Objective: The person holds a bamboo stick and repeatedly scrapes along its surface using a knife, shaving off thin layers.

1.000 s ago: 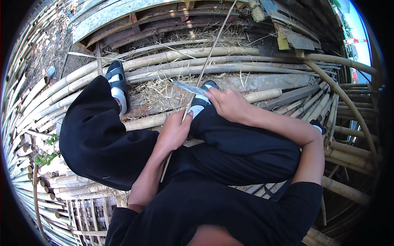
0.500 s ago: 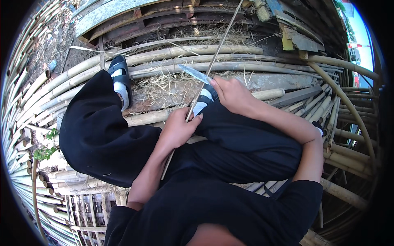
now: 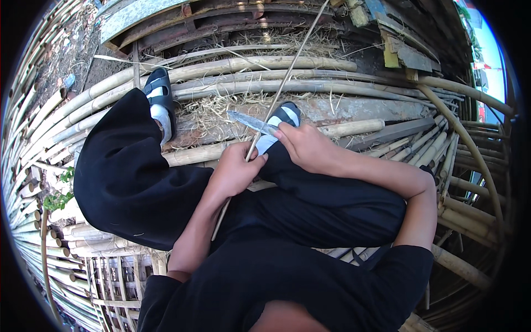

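A long thin bamboo strip (image 3: 290,69) runs slantwise from the far top edge down to my lap. My left hand (image 3: 238,167) is closed around it, thumb pressed along the near side. In my right hand (image 3: 310,146) is a knife (image 3: 250,122), gripped by its handle, which my fingers hide. The wide grey blade points left and lies across the strip just beyond my left hand. Below the blade is my right foot in a dark sandal (image 3: 285,114). My left foot wears the matching sandal (image 3: 160,102).
Bamboo poles (image 3: 221,72) lie across the ground ahead, with pale shavings (image 3: 210,113) among them. A wooden pallet (image 3: 166,27) stands at the far side. More poles (image 3: 442,144) are heaped at right, and a bamboo lattice (image 3: 113,282) sits at lower left.
My right hand and the knife have come nearer along the strip, toward my left hand. The blade has shifted down and left. My left hand keeps its hold on the strip.
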Demonstrator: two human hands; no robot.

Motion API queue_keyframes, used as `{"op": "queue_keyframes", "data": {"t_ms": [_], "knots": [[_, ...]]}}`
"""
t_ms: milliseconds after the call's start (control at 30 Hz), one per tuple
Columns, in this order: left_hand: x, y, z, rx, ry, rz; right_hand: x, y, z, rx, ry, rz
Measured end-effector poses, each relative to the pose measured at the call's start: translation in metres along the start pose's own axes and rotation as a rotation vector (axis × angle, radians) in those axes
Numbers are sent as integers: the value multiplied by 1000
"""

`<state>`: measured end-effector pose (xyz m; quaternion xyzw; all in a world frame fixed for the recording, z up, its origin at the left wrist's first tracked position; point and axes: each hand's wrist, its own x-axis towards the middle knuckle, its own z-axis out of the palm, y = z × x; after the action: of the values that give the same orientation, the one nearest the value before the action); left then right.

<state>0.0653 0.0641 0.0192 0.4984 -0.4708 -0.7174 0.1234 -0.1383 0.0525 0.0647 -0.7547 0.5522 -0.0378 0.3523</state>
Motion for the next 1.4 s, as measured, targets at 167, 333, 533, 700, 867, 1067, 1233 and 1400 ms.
{"op": "queue_keyframes", "data": {"t_ms": [167,333,533,700,867,1067,1233,1400], "knots": [[-2,-1,0,51,11,26,-1,2,1,-7,37,21],[-1,-3,-3,-49,-13,39,0,-8,-2,22,-37,-5],[1,-9,1,-49,-1,61,9,-22,-11,0,-99,125],[0,-2,-1,-18,0,52,19,-14,-1,-15,11,105],[1,-3,1,-49,-5,30,18,-13,-4,52,-19,160],[4,-11,3,-41,50,87,17,-31,-22,289,-43,-5],[2,-4,-2,-7,-21,11,29,33,-48,738,294,327],[-9,6,-1,-64,-41,13,18,107,-41,867,403,830]]}}
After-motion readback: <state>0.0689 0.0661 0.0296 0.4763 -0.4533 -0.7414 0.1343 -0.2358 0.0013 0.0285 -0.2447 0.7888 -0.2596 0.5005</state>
